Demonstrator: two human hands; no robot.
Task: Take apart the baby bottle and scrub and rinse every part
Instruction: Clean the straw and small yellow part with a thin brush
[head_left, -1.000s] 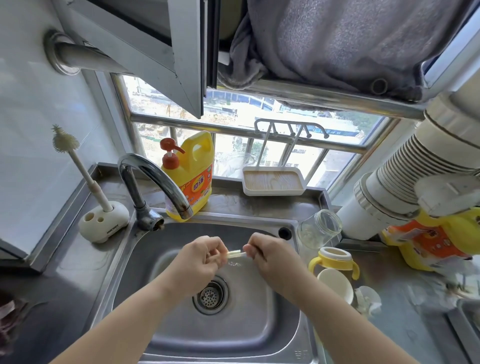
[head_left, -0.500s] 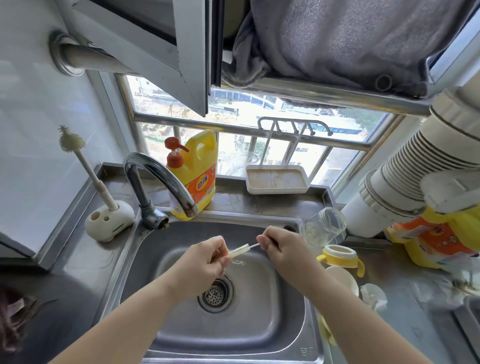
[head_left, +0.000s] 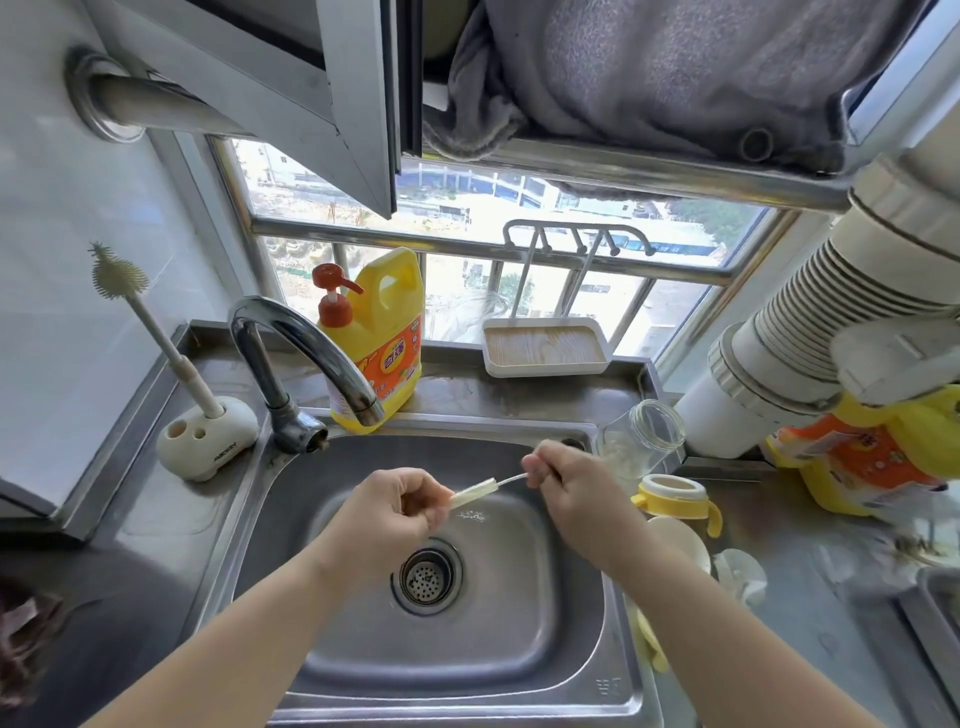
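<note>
Over the sink (head_left: 332, 670), the left hand (head_left: 387, 514) pinches a pale straw (head_left: 475, 491). The right hand (head_left: 569, 486) pinches the thin wire of a straw brush (head_left: 511, 479) poking into it. The glass bottle (head_left: 641, 441) lies on the counter beside the sink.

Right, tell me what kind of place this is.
Most likely a home kitchen, at the washing-up spot by a window: a steel sink with a curved tap, a yellow dish soap jug behind it, and a bottle brush upright in its stand.
</note>
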